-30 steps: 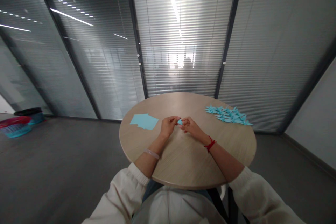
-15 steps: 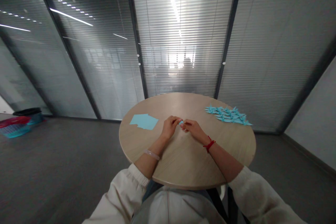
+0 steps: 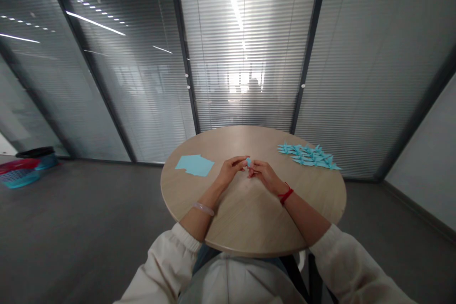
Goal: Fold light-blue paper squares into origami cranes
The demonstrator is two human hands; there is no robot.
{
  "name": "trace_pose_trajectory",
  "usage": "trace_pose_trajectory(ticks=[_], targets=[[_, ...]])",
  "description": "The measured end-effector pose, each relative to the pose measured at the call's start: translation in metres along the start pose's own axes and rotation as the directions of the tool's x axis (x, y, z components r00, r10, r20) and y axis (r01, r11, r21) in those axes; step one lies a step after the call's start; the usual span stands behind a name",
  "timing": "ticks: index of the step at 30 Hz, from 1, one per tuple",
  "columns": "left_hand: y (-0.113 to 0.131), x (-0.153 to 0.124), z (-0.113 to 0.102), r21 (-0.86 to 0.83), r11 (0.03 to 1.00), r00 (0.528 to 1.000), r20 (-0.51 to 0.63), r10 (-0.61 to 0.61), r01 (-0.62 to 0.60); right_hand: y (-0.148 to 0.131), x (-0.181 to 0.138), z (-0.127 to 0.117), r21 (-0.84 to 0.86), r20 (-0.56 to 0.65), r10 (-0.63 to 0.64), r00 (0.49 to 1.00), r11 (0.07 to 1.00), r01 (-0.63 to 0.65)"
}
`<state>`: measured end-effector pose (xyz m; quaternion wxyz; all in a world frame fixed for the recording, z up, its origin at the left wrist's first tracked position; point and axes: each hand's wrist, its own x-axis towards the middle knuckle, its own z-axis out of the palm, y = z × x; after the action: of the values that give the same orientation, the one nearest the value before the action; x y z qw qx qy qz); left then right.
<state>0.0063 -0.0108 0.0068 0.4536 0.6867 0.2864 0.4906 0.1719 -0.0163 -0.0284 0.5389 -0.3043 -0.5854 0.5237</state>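
Observation:
A small piece of folded blue paper (image 3: 248,162) is held up between my two hands, above the middle of the round table. My left hand (image 3: 231,169) pinches it from the left with thumb and fingers. From the right, my right hand (image 3: 264,174) grips the same piece, its lower fingers curled beneath. Fingers cover most of the paper, so its exact shape is hard to make out. Left of my hands lie flat blue paper sheets (image 3: 195,165), overlapping one another. To the right, several folded blue paper cranes (image 3: 309,156) rest close together in rows.
The round wooden table (image 3: 256,228) stands before a glass wall with blinds (image 3: 245,109). On the floor at far left are a blue basket with a red rim (image 3: 19,175) and a dark-topped bin (image 3: 44,156).
The folded paper has turned more upright and shows a little more between my fingertips. Both hands have shifted slightly, and my right fingers have moved lower under it.

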Motion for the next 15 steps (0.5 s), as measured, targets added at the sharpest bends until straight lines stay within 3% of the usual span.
trace_pose_trajectory(ticks=[15], targets=[[0.0093, -0.0023, 0.0013, -0.027, 0.998, 0.993, -0.107, -0.052, 0.05, -0.0069, -0.0048, 0.0064, 0.287, 0.122, 0.076, 0.99, 0.952, -0.108]])
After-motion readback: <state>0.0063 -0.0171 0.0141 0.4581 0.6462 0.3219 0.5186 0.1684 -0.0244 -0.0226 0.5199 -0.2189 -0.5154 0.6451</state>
